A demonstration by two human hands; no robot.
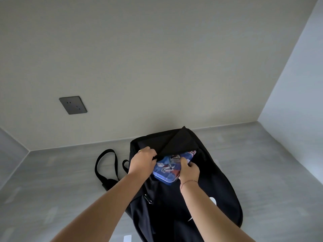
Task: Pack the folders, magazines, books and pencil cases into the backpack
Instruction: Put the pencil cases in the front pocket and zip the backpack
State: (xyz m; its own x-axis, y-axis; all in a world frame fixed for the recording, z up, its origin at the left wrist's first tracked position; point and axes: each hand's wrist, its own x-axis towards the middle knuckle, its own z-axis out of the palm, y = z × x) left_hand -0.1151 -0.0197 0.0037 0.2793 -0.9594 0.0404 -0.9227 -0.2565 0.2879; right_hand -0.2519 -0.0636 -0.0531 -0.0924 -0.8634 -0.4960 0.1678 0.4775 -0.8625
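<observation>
**Grey surface (52, 180), black backpack (218, 189) lying flat on it**

Blue printed pencil case (166, 170) sits half inside the backpack's top opening, with the right hand (189, 171) gripping its near end. Left hand (142, 160) pinches the black flap (176, 142), lifting it. Strap (104, 165) lies off to the left, dark wall socket (72, 105) behind.

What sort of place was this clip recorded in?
Probably a bare indoor room or built-in alcove, home or office unclear: plain off-white walls, a dark square wall socket, and a grey wood-grain surface carrying the black fabric backpack.
</observation>
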